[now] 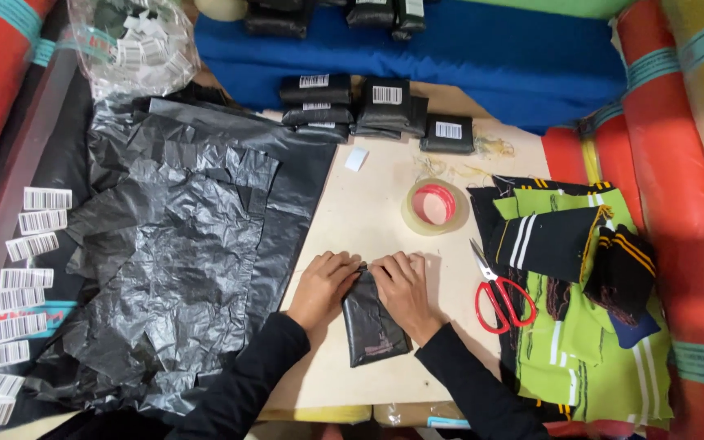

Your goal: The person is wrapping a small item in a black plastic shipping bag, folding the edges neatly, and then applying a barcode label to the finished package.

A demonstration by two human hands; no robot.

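Head view: left hand [322, 285] and right hand [401, 292] lying flat, fingers together and pressed down on the upper end of a small black plastic packet [372, 319], fingertips of both nearly meeting at its top edge; nothing pinched. Packet resting on the pale table [368, 212] near its front edge, tilted slightly. Just right of the right hand, red-handled scissors [495, 297], blades apart. Beyond the hands, a roll of clear tape [434, 205] with a red core. Along the far side of the table, a cluster of finished black packets [368, 110] bearing white labels. To the left, a crumpled heap of black plastic bags [181, 244], with a row of white barcode stickers [18, 301] further left. To the right, green and black striped knit pieces [572, 285] piled near the scissors.
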